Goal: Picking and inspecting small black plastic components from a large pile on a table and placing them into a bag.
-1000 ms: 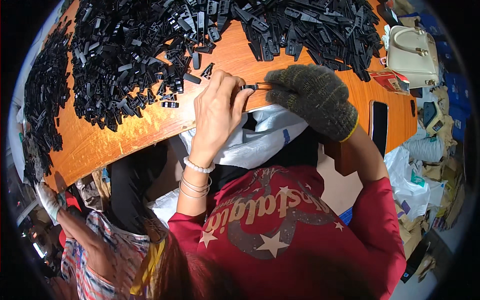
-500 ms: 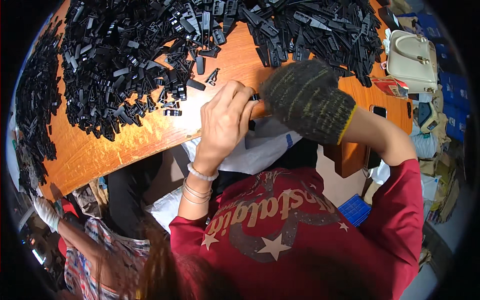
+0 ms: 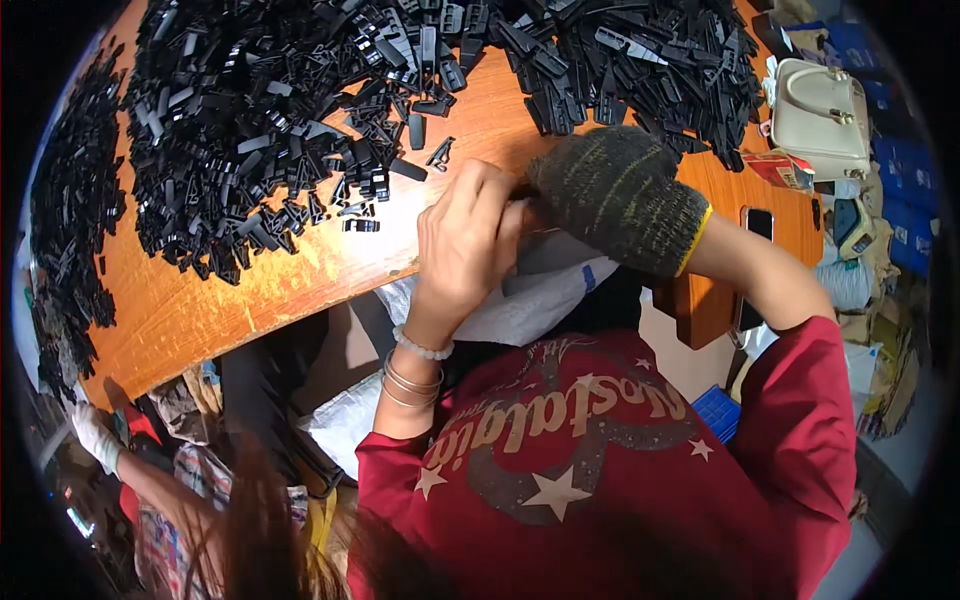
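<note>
My bare left hand (image 3: 465,240), with bracelets at the wrist, and my right hand (image 3: 615,195), in a dark knitted glove with a yellow cuff, meet fingertip to fingertip over the near edge of the orange wooden table (image 3: 300,270). Both pinch a small black part (image 3: 522,192) that is almost hidden between the fingers. Heaps of black plastic parts (image 3: 260,130) cover the table beyond the hands, and more black plastic parts (image 3: 640,60) lie at the far right. A few loose pieces (image 3: 410,130) lie just ahead of my left hand.
A white plastic bag (image 3: 545,300) hangs below the table edge under my hands. A cream handbag (image 3: 820,105), a red packet (image 3: 780,168) and a phone (image 3: 757,222) sit at the right end. Another person's white-gloved hand (image 3: 95,440) shows at lower left.
Both hands have drawn closer together and toward me. The small part that showed between them a second ago is now mostly covered by the fingers.
</note>
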Demonstrator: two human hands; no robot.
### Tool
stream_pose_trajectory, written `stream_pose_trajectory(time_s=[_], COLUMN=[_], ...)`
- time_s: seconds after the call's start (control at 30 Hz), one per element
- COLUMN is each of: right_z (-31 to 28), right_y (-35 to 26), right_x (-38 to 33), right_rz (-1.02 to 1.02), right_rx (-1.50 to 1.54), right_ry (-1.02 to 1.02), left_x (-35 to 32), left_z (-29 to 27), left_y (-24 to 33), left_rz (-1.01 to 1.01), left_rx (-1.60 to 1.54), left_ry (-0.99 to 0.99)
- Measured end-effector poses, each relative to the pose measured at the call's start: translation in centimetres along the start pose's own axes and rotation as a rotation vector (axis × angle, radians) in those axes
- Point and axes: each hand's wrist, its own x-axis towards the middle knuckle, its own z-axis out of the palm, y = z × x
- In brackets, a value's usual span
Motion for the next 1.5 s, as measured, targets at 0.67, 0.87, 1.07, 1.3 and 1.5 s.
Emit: stream_pose_trajectory(time_s=[0.67,0.87,1.07,1.3,1.5], right_z=[0.1,0.1,0.0,1.6,1.5], right_y=[-6.0,-5.9,-7.1,-7.0,-7.1], right_x=[-3.6,-4.5,-5.1,-6.3,-5.0], right_rz=[0.549,0.556,0.645,0.359,0.609], right_rx=[0.658,0.691,0.681,0.358,0.617], right_ry=[0.185,0.198,0.087,0.071,0.053], left_x=[-2.4,-0.8,0.2,5.1,6.9], left_z=[-3.2,-3.5,-3.1,-1.9,-2.1], left_y=[2.5,4.5,3.4,-1.4,-2.9], left_rz=[-0.847,-0.884,-0.47,-0.197,-0.163], left_rx=[-1.179,-0.652,0.049,0.722,0.727], left_ry=[-0.207,-0.286,-0.072,0.217,0.225])
